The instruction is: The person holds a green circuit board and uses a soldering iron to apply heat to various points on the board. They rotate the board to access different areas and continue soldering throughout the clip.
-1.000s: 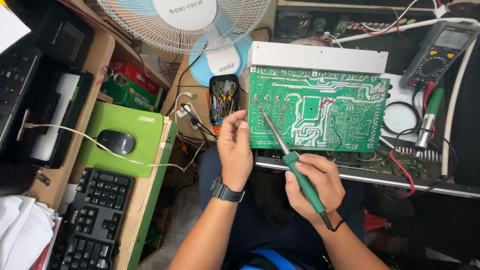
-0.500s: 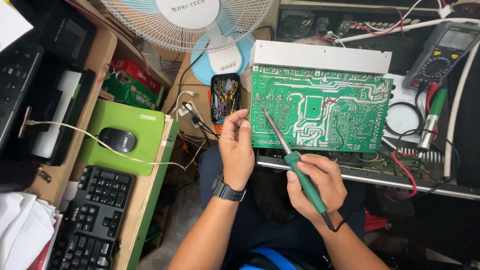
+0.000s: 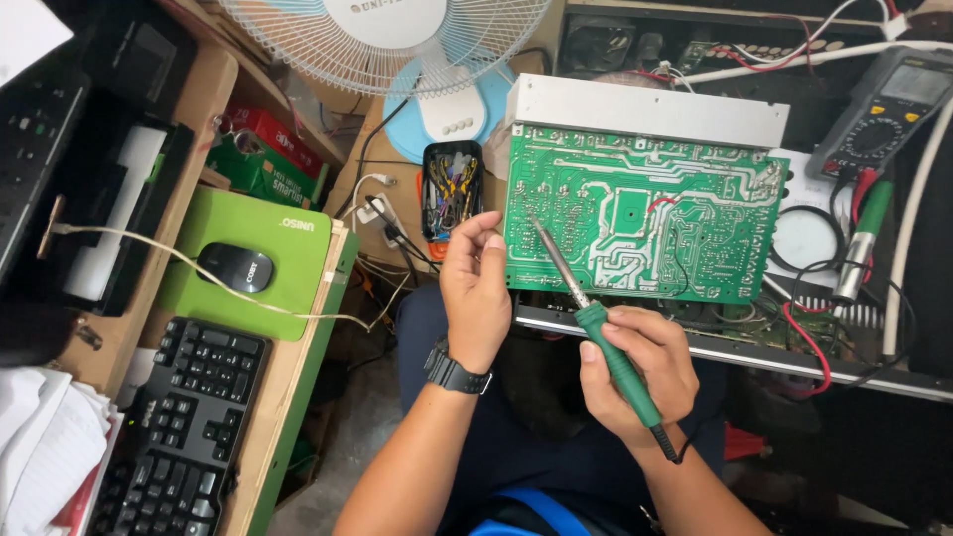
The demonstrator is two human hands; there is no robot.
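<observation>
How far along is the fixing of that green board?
Already done: the green circuit board is tipped up with its solder side showing. In hand: the left hand steadies the board's edge, and the right hand holds a green soldering iron with its tip on the board's left part. Left: I cannot tell how many joints remain; the board still stands out of the case.

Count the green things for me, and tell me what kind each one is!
Circuit board: 1
Soldering iron with a green handle, held in the right hand: 1
Mouse pad: 1
Cardboard box on the shelf: 1
Probe with a green handle, at the right: 1
Total: 5 green things
</observation>
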